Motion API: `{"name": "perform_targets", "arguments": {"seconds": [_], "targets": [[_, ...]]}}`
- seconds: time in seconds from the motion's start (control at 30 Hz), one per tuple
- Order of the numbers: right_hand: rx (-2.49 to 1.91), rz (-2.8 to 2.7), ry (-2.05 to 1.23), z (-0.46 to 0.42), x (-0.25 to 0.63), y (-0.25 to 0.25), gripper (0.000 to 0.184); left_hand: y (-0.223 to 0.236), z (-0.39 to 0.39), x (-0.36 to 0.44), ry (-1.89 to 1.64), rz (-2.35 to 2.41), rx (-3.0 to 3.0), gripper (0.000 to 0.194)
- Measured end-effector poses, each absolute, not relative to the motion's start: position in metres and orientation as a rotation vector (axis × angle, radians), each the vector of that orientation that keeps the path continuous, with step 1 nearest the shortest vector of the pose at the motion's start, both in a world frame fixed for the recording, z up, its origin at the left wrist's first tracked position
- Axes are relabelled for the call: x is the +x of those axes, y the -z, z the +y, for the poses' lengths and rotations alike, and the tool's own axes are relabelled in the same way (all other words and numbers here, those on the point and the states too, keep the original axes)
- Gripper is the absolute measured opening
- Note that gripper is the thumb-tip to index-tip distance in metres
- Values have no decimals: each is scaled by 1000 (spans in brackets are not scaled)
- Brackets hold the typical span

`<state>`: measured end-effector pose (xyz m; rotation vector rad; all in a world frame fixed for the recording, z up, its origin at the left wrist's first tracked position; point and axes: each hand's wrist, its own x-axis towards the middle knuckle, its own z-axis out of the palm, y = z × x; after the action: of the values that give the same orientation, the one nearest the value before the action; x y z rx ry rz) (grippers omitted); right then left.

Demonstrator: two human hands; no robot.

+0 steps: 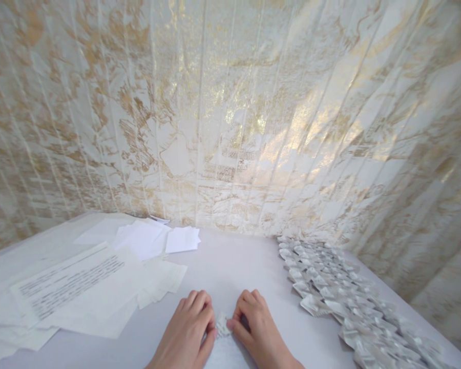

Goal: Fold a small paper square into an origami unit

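Between my two hands, at the bottom middle of the head view, lies a sheet of paper (230,353) whose far end is gathered into small folds. My left hand (192,325) has its fingers curled, thumb and forefinger pinching the left side of the folded end. On the opposite side my right hand (255,324) pinches the paper the same way, its fingers bent inward. The near part of the sheet runs out of view at the bottom edge.
Loose printed sheets (80,277) spread over the left of the white table (234,261), with blank white pieces (182,239) behind them. Rows of folded paper pieces (330,292) cover the right side. A gold-patterned curtain (223,113) hangs along the back.
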<state>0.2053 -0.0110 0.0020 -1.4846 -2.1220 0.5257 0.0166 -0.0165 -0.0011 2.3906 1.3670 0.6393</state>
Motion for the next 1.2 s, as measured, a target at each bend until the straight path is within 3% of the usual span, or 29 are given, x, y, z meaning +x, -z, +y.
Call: {"name": "perform_targets", "arguments": {"seconds": [0.33, 0.6, 0.87, 1.2], "targets": [[-1465, -2085, -378, -8, 203, 14, 26, 3, -15, 17, -670, 1395, 2293, 21], [-1523, -2107, -586, -9, 208, -7, 21, 9, -16, 19, -757, 1345, 2294, 35], [-1292, -2143, -753, -1, 229, -2, 35, 14, -13, 11, -754, 1265, 2326, 28], [-1266, -2329, -439, -11, 208, 12, 27, 8, -12, 12, -603, 1242, 2264, 33]]}}
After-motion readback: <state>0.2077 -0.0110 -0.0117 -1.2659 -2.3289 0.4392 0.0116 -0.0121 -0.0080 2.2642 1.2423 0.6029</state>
